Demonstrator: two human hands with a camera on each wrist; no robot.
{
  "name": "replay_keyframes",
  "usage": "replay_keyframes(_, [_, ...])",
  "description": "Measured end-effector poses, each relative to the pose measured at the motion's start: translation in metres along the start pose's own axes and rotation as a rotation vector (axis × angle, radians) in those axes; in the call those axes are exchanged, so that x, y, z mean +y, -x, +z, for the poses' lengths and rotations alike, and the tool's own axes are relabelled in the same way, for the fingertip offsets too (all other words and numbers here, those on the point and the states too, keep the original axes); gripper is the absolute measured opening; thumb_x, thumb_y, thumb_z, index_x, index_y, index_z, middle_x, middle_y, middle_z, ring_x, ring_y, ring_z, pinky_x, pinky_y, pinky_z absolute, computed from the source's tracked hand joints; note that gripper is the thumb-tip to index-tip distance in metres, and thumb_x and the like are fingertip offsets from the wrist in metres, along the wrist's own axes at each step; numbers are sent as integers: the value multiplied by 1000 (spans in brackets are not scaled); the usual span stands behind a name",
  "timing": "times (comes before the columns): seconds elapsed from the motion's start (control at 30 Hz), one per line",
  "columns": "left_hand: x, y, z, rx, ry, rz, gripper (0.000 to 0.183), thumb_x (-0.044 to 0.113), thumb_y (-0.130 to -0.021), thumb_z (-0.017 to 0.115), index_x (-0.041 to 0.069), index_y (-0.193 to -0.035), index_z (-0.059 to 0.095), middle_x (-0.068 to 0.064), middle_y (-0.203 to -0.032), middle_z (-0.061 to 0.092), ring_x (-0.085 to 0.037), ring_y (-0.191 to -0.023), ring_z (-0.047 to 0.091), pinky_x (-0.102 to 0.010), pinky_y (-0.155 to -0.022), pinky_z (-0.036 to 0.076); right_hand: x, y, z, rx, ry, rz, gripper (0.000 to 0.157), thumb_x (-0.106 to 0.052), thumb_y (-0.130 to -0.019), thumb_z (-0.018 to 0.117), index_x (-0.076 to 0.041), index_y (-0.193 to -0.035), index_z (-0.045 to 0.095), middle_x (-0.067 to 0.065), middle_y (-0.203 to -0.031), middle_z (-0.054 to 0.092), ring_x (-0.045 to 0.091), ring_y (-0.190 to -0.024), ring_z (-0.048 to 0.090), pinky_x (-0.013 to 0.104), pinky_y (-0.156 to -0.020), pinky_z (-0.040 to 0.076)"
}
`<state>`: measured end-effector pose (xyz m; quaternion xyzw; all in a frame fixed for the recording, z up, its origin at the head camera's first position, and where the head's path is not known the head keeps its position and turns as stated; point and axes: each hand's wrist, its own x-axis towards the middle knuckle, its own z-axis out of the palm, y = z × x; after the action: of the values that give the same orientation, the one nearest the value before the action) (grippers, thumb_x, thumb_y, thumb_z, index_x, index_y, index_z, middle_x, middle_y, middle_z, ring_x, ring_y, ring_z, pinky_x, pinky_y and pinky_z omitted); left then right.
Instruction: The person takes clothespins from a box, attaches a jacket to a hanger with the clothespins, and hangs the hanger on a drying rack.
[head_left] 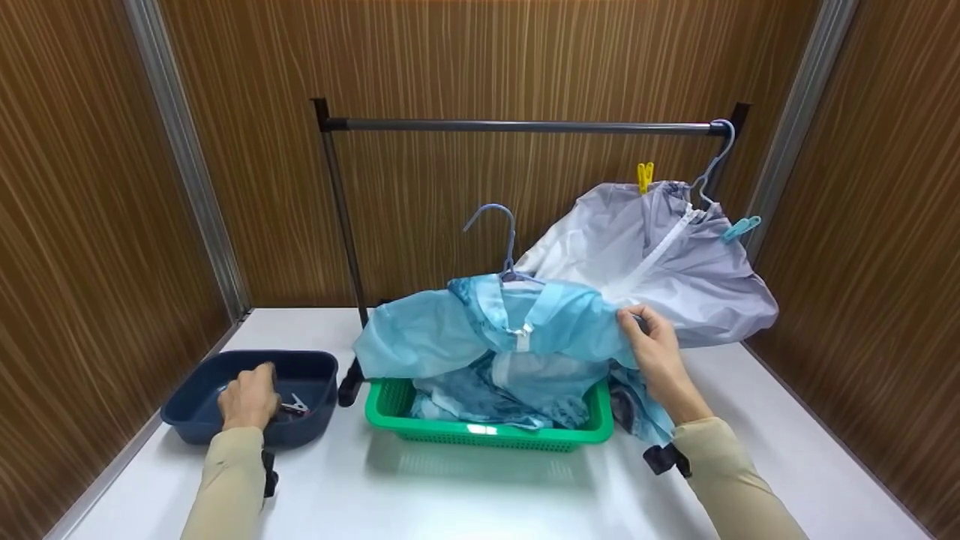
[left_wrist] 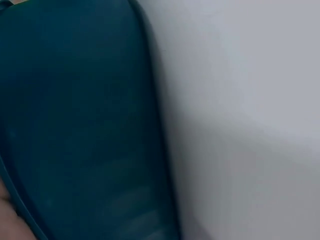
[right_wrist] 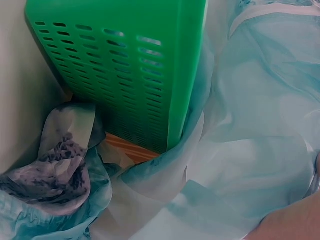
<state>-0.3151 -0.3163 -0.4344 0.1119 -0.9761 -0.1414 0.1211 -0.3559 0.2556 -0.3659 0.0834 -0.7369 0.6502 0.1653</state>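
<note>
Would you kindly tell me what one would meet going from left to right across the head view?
Dark blue tub → green basket → right hand → light blue clothespin.

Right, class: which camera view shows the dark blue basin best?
The head view: it shows the dark blue basin with its rim and inside, though the left hand covers part. The left wrist view shows only a close stretch of its outer side, cut by the frame; the right wrist view shows none of it.
</note>
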Motion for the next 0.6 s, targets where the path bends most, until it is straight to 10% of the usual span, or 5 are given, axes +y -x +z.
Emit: replay_keyframes(0.6, [5,4,2,273,242,49,25,6,-94,61,-5,-115,65,-31,-109,62,-49,-101,59,-61,-83,47,-1,0,0,-2,5,14,22,-25,-101,56,-3,-100,58,-9,-86,57,8,-82,52,21,-74,44])
